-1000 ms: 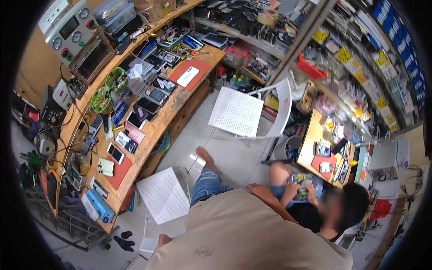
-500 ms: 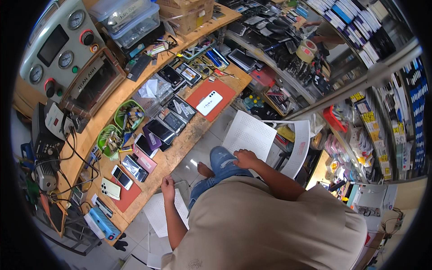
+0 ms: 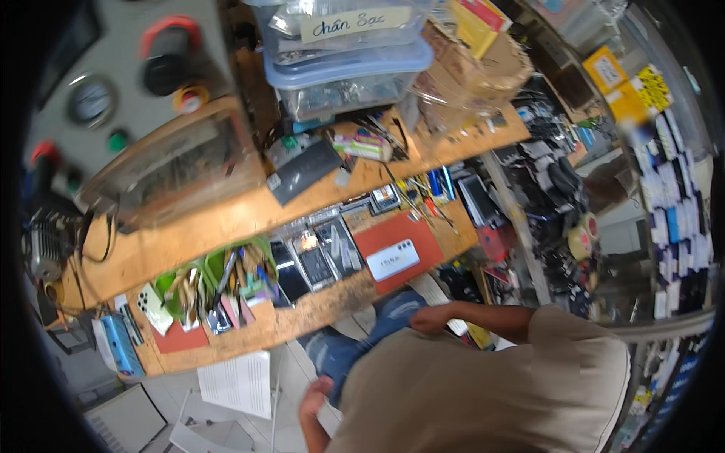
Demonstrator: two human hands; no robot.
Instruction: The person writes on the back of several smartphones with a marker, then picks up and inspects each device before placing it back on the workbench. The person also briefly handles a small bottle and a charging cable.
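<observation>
My left hand [image 3: 316,392] hangs below the workbench's front edge, beside my thigh, with its fingers loosely curled and nothing visible in it. My right hand [image 3: 430,319] is curled over by my other thigh, apart from the bench, and also shows nothing held. On the wooden workbench [image 3: 249,332], the thing nearest my right hand is a white smartphone [image 3: 393,259] lying on a red-orange mat [image 3: 423,235]. To its left are dark opened phones [image 3: 321,260]. Farther left, a pale phone [image 3: 155,308] with several camera lenses lies beside another red mat [image 3: 181,338].
Green baskets [image 3: 215,264] hold tools. A grey machine [image 3: 124,60] with gauges and knobs stands at the back left, next to stacked plastic boxes [image 3: 347,68] and a cardboard carton [image 3: 476,75]. A white chair [image 3: 236,383] stands in front of the bench; shelves of boxes [image 3: 672,204] line the right.
The view has swung round and come closer to the bench, blurring some things. My legs are now nearer the bench's edge. Both hands stay low and off the bench.
</observation>
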